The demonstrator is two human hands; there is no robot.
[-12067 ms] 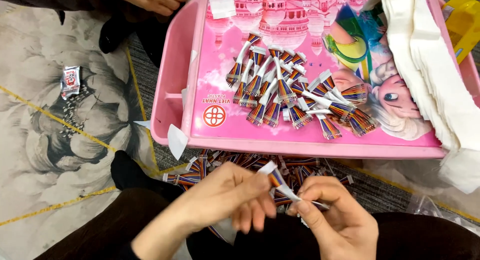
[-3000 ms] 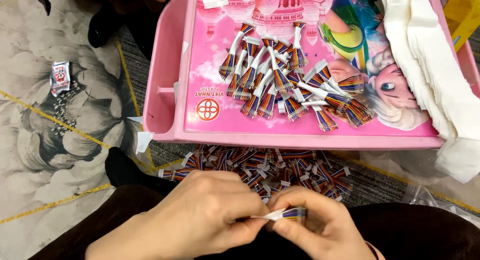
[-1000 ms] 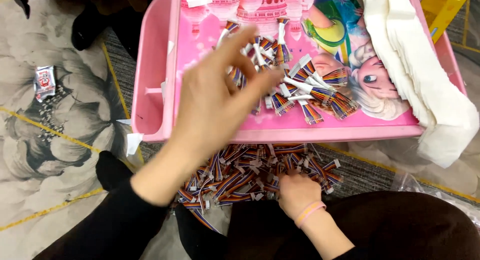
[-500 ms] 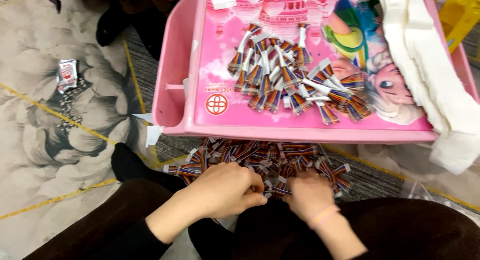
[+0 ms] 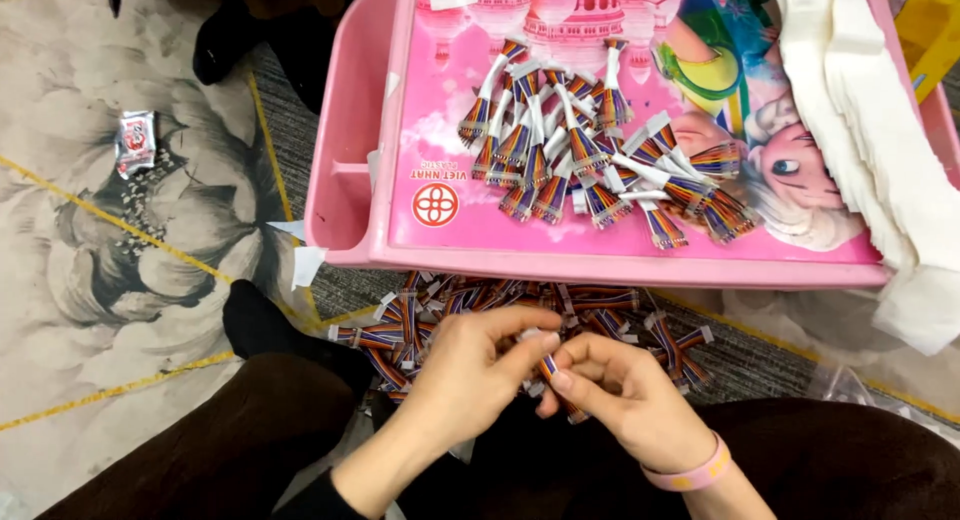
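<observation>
Head view, inventory.

1. Left hand: low centre, grip pressed together, fingertips pinching the upper end of one short striped ribbon-cable piece.
2. Right hand: just beside left hand, fingertips touching it; grip closed on same cable piece, thumb over its lower part. Pink wristband on that wrist.
3. Cable piece: multicolour stripes, held between both hands above the person's lap, near the loose pile. Its far end is hidden by the fingers.
4. Loose pile of cable pieces: on floor, between the hands and the tray edge, white tabs on many ends; partly covered by the hands.
5. Pink plastic tray: upper centre, cartoon print on base. Holds second batch of cable pieces with white ends, roughly fanned, mid tray.
6. White folded strips: right side of tray, hanging over its front rim.
7. Small sweet wrapper: on patterned floor mat, far left, well apart from hands.
8. Yellow object: top right corner, kind unclear.
</observation>
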